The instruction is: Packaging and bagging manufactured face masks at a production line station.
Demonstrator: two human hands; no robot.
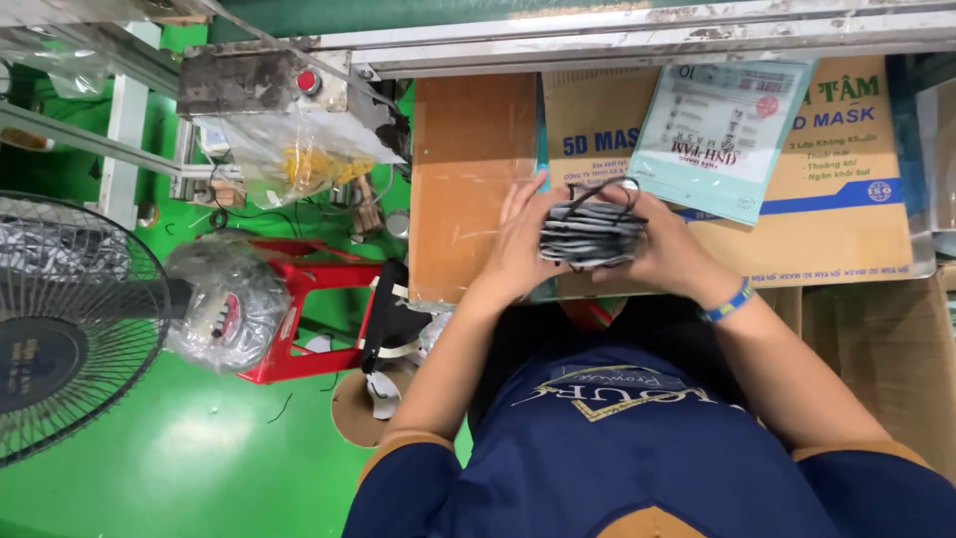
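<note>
Between my two hands I hold a stack of grey face masks (590, 235) with black ear loops, squeezed from both sides. My left hand (521, 242) presses the stack's left side, my right hand (665, 249) its right side; a blue wristband sits on my right wrist. Just beyond the stack lies a flat pale-teal printed pouch (719, 130), resting on a brown printed cardboard carton (827, 219).
A plain cardboard sheet (468, 179) lies left of the carton. A metal frame rail (647, 40) runs along the far edge. To the left stand a red plastic stool (299, 319), a plastic bag (224, 304), and a black fan (60, 319) on the green floor.
</note>
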